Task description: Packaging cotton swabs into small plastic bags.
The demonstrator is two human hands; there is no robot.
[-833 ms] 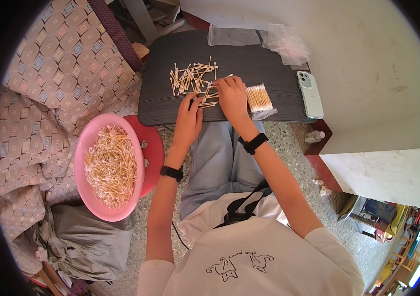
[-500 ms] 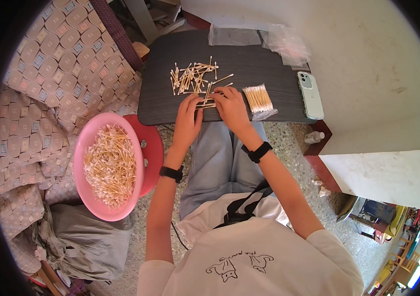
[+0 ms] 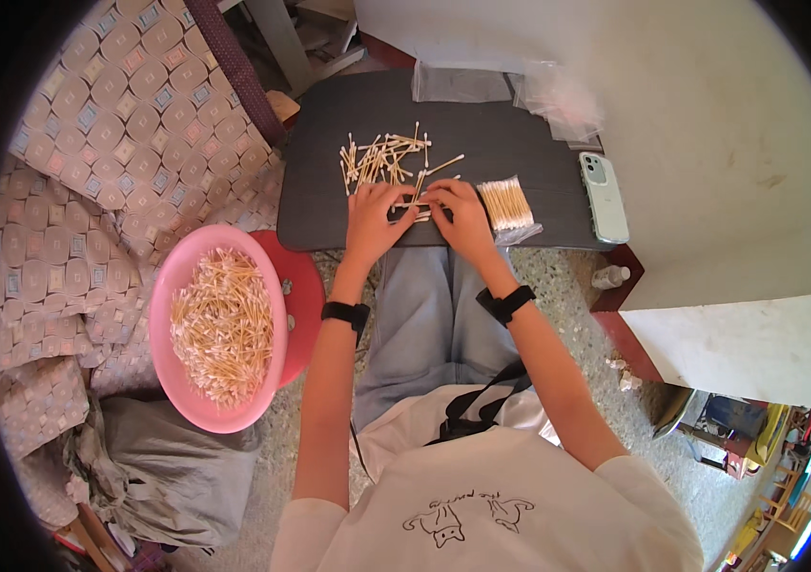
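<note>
On the dark table, a loose heap of wooden cotton swabs (image 3: 383,157) lies just beyond my hands. My left hand (image 3: 373,225) is curled at the near side of the heap, thumb and fingers pinching at a cotton swab (image 3: 412,204). From the other side my right hand (image 3: 464,223) closes its thumb and fingertips on the same small group of swabs. The fingers partly hide how many each hand holds. Right of my right hand lies a clear bag packed with aligned cotton swabs (image 3: 508,204).
A pink basin (image 3: 161,324) full of loose swabs rests on a red stool (image 3: 302,305) at my left. Clear plastic bags (image 3: 558,100) lie along the table's far edge. A phone (image 3: 604,198) lies at the right edge, beside the wall. A bottle (image 3: 610,276) stands on the floor.
The whole view has shifted slightly. My hands stay over the near swabs; my left fingers have curled inward, and the right fingertips have drawn in toward the thumb.
</note>
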